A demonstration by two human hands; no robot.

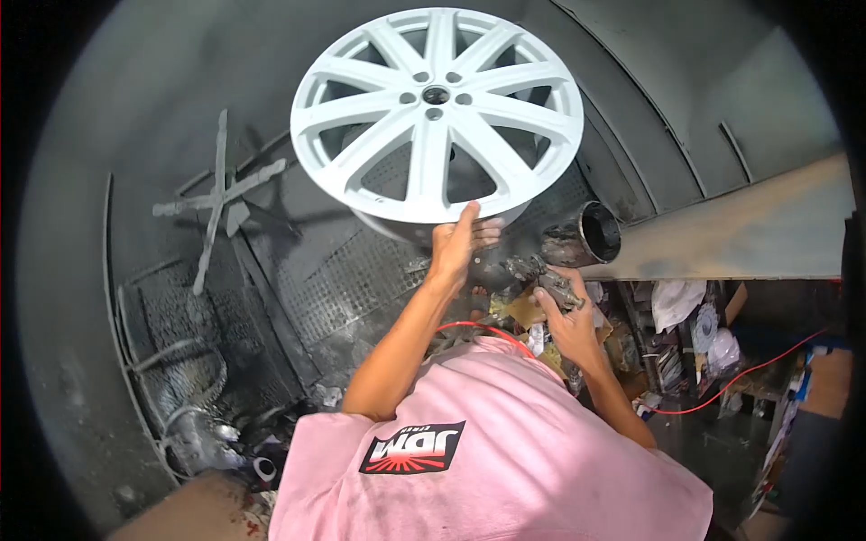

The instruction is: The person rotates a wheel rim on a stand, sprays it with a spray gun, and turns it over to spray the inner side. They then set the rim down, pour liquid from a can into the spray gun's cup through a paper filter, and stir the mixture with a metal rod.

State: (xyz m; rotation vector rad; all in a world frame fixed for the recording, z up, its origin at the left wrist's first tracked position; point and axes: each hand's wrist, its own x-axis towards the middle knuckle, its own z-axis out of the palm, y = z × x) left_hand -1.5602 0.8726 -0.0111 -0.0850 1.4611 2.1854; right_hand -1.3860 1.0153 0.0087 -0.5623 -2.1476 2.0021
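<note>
A large white multi-spoke wheel (431,167) is at the top centre, its face toward the camera. My left hand (460,242) is at its lower edge, with the thumb on the front of the rim and the fingers below and behind it. To the right, my right hand (573,316) is closed around a grimy grey tool (557,287) that looks like a spray gun. Just above the tool is a dark, stained cylinder (600,233) with an open end; whether the two are joined is unclear.
A paint-crusted cross-shaped stand (219,200) is on the left, near a coated frame (189,352). A red hose (713,397) runs at the right, past cluttered shelves (663,361). A pale ledge (722,225) juts in from the right. Perforated dark panels (347,270) lie below the wheel.
</note>
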